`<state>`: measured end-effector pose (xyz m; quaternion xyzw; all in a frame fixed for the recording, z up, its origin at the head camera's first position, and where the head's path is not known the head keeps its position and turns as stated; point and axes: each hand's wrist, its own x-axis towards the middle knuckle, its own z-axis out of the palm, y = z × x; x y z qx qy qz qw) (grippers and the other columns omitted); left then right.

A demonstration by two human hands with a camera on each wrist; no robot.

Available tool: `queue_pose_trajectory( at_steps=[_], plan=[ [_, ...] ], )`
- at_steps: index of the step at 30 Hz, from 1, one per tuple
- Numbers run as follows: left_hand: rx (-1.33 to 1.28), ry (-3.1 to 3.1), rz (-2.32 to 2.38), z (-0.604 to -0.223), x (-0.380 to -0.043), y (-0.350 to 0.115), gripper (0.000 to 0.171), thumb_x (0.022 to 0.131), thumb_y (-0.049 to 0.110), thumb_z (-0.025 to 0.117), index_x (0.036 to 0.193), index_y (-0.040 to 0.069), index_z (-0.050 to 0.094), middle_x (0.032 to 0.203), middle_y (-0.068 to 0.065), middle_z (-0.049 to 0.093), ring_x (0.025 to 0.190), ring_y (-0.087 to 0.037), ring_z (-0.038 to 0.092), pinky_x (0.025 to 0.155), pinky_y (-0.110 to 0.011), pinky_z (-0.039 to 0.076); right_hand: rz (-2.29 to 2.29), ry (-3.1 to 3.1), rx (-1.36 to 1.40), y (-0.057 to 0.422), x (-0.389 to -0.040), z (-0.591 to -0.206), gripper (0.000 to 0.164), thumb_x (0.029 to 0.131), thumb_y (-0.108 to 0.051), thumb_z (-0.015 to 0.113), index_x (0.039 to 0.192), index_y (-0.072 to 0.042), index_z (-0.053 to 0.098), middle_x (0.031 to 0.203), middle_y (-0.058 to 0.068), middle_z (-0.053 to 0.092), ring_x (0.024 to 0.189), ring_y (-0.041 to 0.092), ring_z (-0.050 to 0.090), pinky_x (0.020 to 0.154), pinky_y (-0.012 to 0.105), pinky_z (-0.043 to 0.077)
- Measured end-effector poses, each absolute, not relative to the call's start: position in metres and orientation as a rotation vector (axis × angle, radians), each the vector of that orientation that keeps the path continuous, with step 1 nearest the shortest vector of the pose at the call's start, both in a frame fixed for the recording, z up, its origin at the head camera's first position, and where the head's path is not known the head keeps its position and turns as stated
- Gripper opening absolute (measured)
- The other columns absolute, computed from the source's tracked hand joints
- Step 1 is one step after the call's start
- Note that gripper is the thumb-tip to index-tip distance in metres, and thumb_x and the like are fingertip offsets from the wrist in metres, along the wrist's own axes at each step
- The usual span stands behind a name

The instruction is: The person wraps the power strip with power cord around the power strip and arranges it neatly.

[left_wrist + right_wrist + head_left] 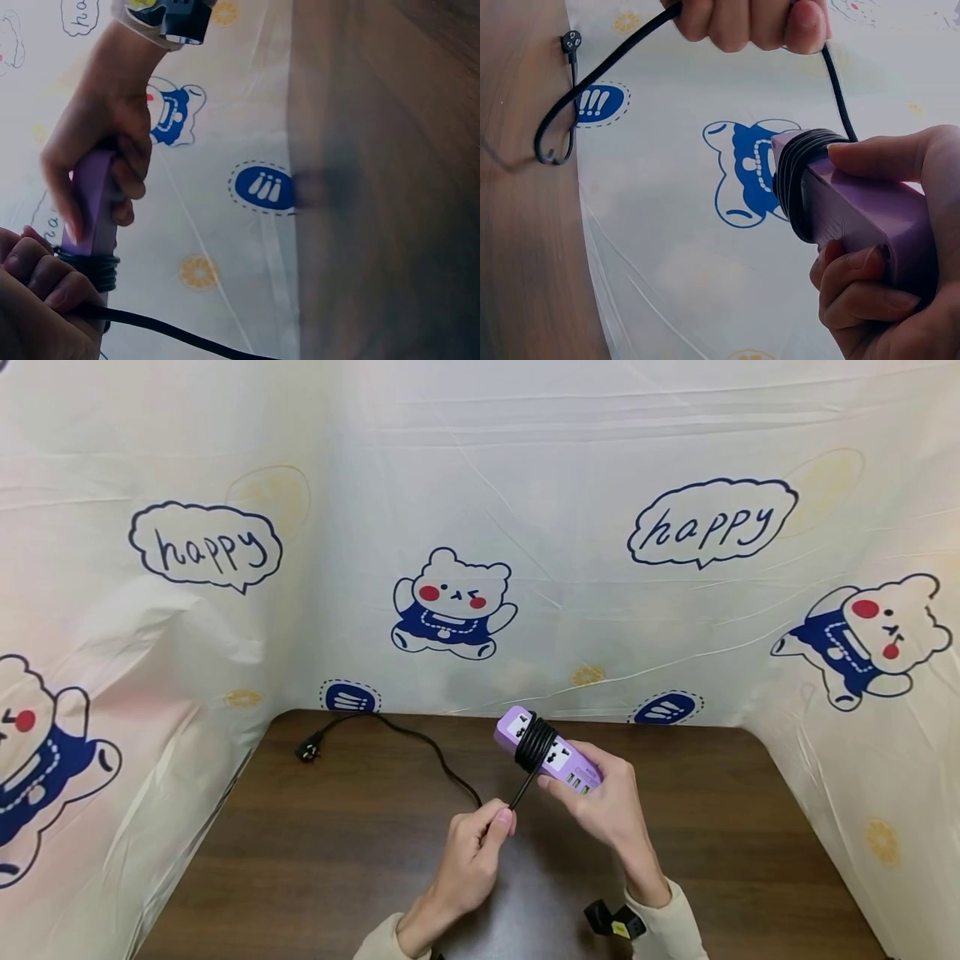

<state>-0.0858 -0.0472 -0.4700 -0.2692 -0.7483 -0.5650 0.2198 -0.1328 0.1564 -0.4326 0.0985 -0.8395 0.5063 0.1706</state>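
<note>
A purple power strip (pixel 558 758) with white sockets and USB ports is held up above the table by my right hand (pixel 603 793), thumb on one side and fingers on the other. Several turns of black cord (pixel 536 743) are wound around its far half. My left hand (pixel 474 853) grips the cord a little below and left of the strip, and a short length runs taut between them. In the right wrist view the left hand's curled fingers (pixel 739 22) hold the cord. Its loose end trails left to a black plug (pixel 308 748) near the table's far left.
The brown wooden table (pixel 315 852) is bordered at the back and sides by a pale curtain (pixel 570 635) printed with bears. A small black device with a yellow label (pixel 617 920) is at the right wrist.
</note>
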Motion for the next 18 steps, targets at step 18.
queue_pose_trajectory(
  at_steps=[18],
  plan=[
    [-1.263,-1.948,-2.125,-0.501,-0.109,-0.057,0.032,0.103,-0.002,0.030,0.080,0.005,0.051,0.065,-0.009,0.039,0.055,-0.018,0.036,0.049,-0.027,0.032,1.594,-2.346,0.305,0.165,-0.129,-0.423,0.044,0.072,-0.017,0.090,0.112,-0.017,0.074,0.096,0.002,0.073,0.075,0.021,0.062,0.062,0.031,0.051]
  ],
)
